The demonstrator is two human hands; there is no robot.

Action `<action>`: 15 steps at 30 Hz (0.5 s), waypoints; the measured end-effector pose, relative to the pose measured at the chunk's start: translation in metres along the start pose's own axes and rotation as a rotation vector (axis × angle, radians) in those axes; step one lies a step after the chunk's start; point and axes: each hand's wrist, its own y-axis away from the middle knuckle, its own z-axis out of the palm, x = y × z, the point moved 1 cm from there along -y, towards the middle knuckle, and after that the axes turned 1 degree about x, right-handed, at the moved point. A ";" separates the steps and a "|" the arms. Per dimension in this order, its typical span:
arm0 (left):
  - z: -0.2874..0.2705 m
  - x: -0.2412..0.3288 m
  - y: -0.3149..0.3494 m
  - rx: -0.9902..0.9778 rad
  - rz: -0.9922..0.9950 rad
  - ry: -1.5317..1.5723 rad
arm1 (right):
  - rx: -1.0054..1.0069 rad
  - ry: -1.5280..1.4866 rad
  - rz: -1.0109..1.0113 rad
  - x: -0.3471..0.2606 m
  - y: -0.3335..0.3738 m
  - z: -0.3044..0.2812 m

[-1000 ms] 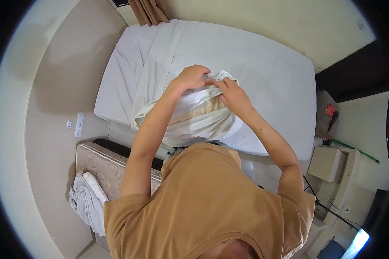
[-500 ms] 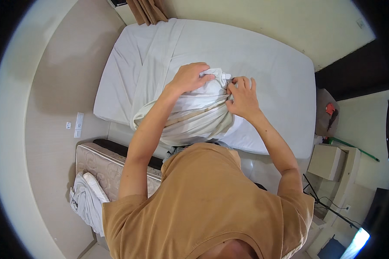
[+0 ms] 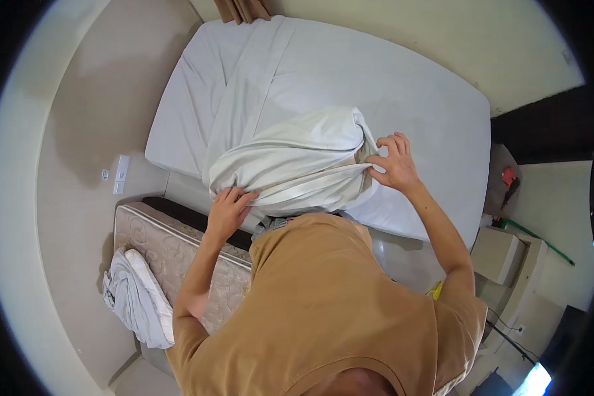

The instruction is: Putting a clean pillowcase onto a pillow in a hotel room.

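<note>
A rumpled white pillowcase with a pillow-like bulk inside lies across the near edge of the bed, against my body. My right hand pinches the rim of its loose right end between thumb and fingers. A bit of beige shows inside the folds there. At the near left corner, my left hand is closed on the same cloth, its fingertips pressed into the fabric. Under and beyond the pillowcase spreads a bed covered with a pale sheet, wrinkled toward the left.
On the left, a patterned mattress leans low beside the bed, with a grey-white cloth bundle on it. A beige wall bounds the left side. A brown curtain hangs at the far corner. Pale furniture stands at right.
My left hand has moved from the pillowcase's upper part to its near left corner. My right hand has shifted slightly right and nearer, and the cloth now lies stretched sideways between them.
</note>
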 end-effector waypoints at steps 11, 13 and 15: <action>-0.068 -0.019 0.021 -0.020 -0.029 0.122 | -0.191 -0.328 -0.259 -0.011 -0.076 -0.070; -0.074 -0.021 0.022 -0.021 -0.032 0.078 | -0.220 -0.288 -0.233 -0.011 -0.077 -0.071; -0.082 -0.022 0.019 0.024 -0.132 0.069 | -0.252 -0.161 0.056 -0.016 -0.081 -0.072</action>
